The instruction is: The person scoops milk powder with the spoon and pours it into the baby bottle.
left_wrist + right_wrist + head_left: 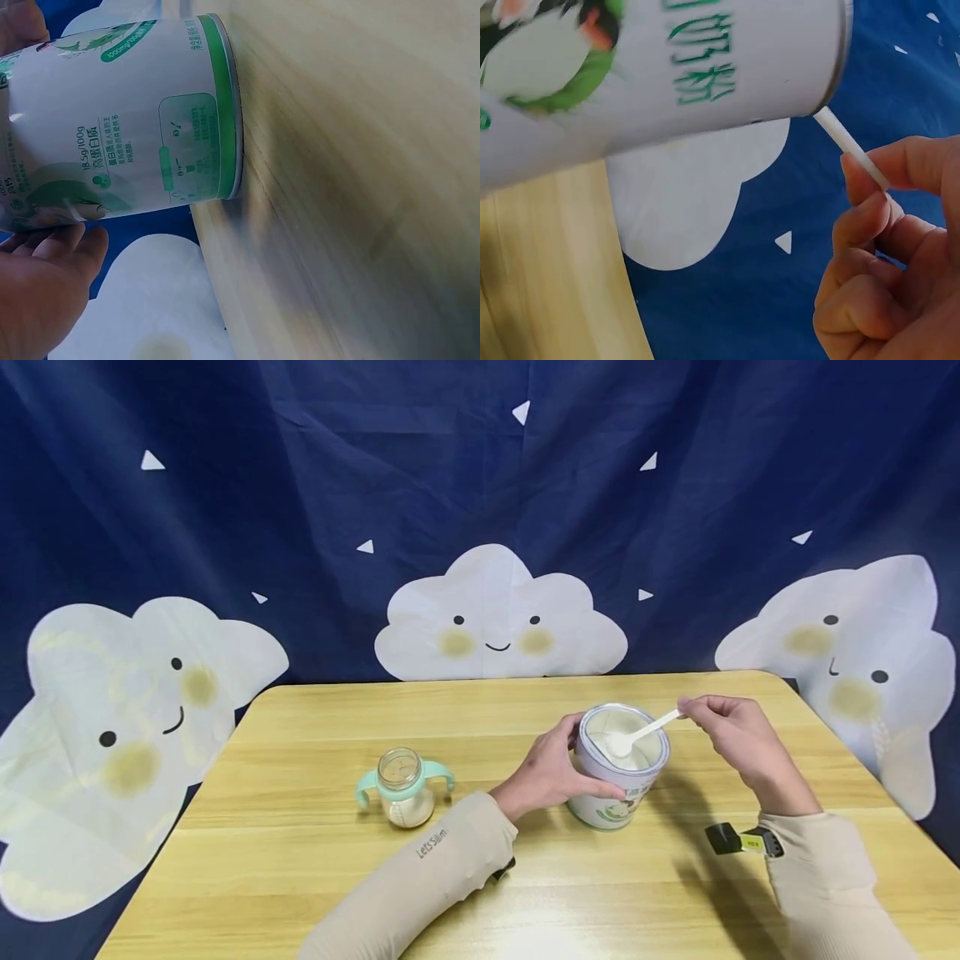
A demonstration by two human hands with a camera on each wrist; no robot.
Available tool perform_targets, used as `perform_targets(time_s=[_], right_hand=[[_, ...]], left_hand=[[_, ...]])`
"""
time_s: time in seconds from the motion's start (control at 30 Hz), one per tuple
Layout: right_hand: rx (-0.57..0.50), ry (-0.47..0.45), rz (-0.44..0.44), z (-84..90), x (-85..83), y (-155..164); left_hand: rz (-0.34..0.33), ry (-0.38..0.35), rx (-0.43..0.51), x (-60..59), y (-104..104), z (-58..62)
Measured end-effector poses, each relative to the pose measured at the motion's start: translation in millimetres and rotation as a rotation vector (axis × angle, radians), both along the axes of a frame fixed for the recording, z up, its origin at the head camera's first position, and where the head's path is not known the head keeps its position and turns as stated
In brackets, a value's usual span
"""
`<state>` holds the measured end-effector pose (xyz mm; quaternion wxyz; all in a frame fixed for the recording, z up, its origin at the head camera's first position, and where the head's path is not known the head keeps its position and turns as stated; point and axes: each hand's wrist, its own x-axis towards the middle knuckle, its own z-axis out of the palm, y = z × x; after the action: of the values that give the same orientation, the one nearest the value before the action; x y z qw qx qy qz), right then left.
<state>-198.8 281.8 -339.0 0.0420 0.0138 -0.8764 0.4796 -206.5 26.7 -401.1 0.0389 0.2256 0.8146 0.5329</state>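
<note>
A white and green milk powder can (611, 793) stands lidless on the table, tilted slightly. My left hand (551, 768) grips it from the left, thumb across the front and fingers round the far side. In the left wrist view the can (112, 127) shows its printed label and green base band. My right hand (738, 739) pinches the end of a white scoop (660, 722), whose bowl lies in the can's mouth against pale powder. The scoop's handle (851, 146) is between thumb and forefinger in the right wrist view; the can wall hides its bowl there.
Left of the can, a baby bottle (405, 789) with mint-green handles stands uncapped, with pale contents at its bottom. The wooden table (300, 752) ends at a dark blue curtain (450, 460) printed with smiling clouds.
</note>
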Motion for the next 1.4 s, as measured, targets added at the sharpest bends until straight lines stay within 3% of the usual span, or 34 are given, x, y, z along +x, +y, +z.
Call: perform_targets(time_s=[0.47,0.73,1.07,1.4], right_hand=[[-0.050,-0.016,0.018,-1.5,1.2,4],[-0.070,-0.029,0.013,-0.5,-1.0,5],[-0.256,-0.020,0.029,4.8,-2.3,1],[-0.483,-0.013,0.077,12.1,-3.1,-10]], left_hand=[[-0.036,0.047,-0.044,1.0,-2,5.7],[-0.042,0.011,-0.058,2.3,-10,11.9],[-0.036,-0.081,-0.044,5.7,-23,17.5],[-0.028,-0.098,-0.017,6.7,-41,22.4]])
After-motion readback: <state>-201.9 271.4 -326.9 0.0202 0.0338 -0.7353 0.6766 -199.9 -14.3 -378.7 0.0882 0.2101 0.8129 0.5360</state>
